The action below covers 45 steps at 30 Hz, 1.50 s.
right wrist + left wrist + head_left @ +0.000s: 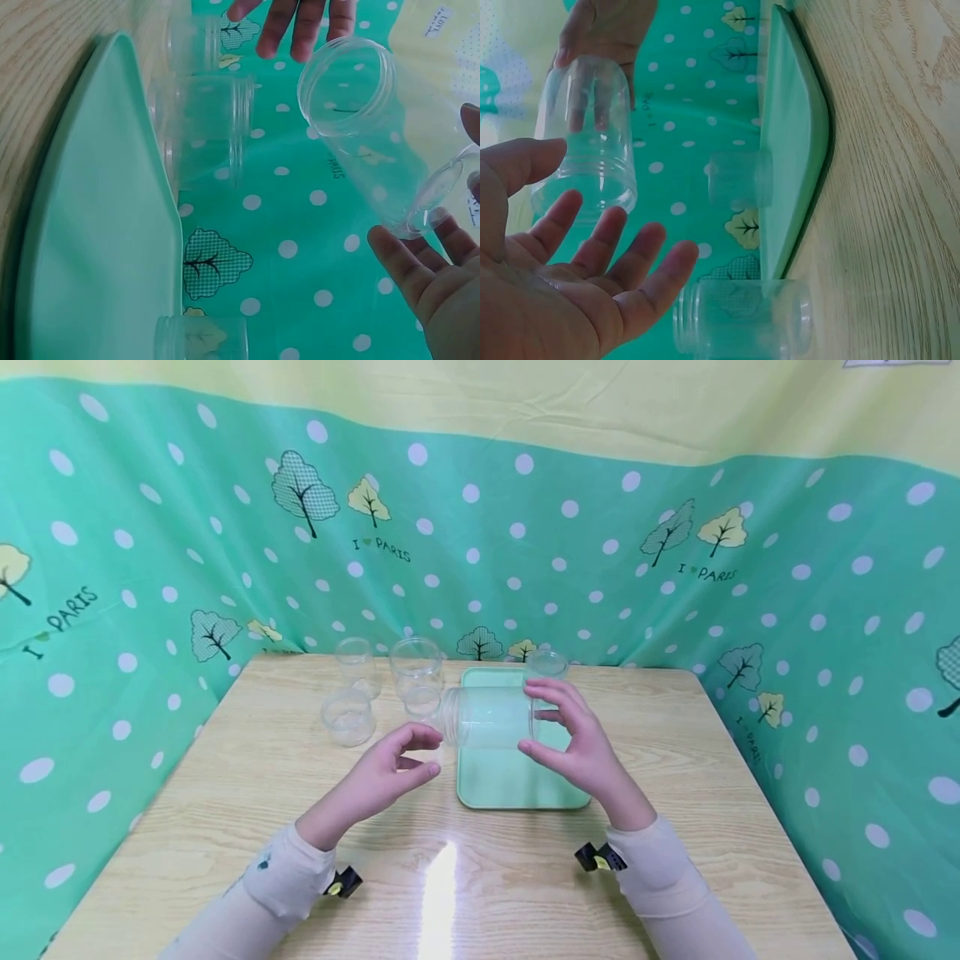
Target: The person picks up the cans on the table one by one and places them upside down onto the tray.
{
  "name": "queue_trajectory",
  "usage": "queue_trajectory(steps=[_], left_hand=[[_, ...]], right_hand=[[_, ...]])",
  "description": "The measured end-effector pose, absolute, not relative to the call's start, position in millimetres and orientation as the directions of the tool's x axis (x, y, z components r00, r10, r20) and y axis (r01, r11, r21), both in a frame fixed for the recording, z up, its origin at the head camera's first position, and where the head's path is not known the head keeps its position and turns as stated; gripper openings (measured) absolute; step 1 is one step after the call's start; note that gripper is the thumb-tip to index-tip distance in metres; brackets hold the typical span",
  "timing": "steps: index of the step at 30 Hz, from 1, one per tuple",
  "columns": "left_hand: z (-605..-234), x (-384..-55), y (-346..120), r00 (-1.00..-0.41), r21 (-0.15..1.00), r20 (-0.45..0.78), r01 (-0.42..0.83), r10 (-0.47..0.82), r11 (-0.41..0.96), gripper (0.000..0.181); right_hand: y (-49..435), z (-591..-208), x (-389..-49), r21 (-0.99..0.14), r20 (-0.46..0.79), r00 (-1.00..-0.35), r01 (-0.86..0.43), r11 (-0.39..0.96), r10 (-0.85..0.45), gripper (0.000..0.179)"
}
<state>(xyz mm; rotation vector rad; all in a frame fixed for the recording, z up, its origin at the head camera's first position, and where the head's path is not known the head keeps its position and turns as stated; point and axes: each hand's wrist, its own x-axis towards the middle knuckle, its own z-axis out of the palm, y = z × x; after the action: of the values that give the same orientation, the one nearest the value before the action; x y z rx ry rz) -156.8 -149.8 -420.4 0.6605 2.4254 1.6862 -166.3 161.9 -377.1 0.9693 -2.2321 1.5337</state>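
A clear, open-mouthed jar (491,717) lies sideways in the air above a light green tray (517,789), its threaded mouth facing left. My right hand (581,747) holds it by the base, thumb on the near side and fingers on the far side. By the mouth is my left hand (386,772), fingers loosely bent and nothing gripped. In the left wrist view its fingers (649,251) spread near the jar's rim; whether they touch it I cannot tell. The right wrist view shows the right fingertips (405,255) against the jar's bottom edge.
Left of the tray stand several clear jars, among them a wide one (416,662), a tall one (356,668) and a low one (348,718). Another small jar (547,663) is at the tray's back right. A dotted green curtain (480,560) surrounds the wooden table (247,760).
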Motion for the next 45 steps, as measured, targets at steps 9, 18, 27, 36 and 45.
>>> queue_trajectory(steps=[9, 18, 27, 36, 45], left_hand=[[-421, -155, -149, -0.893, 0.903, 0.168, 0.31, 0.418, 0.298, 0.037], [-423, -155, -150, -0.889, 0.897, 0.165, 0.315, 0.426, 0.311, 0.041], [-420, -154, -149, -0.888, 0.895, 0.154, 0.311, 0.434, 0.32, 0.04], [-419, -155, -150, -0.884, 0.89, 0.16, 0.322, 0.439, 0.324, 0.04], [-419, -153, -150, -0.88, 0.884, 0.166, 0.332, 0.444, 0.328, 0.039]], right_hand=[[168, -389, -189, -0.695, 0.539, -0.764, -0.642, 0.324, -0.355, 0.068], [164, -391, -208, -0.646, 0.513, -0.785, -0.619, 0.447, -0.347, 0.065], [163, -387, -221, -0.537, 0.482, -0.796, -0.598, 0.594, -0.366, 0.066], [156, -371, -238, -0.457, 0.429, -0.797, -0.598, 0.659, -0.426, 0.063], [147, -348, -256, -0.409, 0.331, -0.826, -0.561, 0.719, -0.456, 0.063]])
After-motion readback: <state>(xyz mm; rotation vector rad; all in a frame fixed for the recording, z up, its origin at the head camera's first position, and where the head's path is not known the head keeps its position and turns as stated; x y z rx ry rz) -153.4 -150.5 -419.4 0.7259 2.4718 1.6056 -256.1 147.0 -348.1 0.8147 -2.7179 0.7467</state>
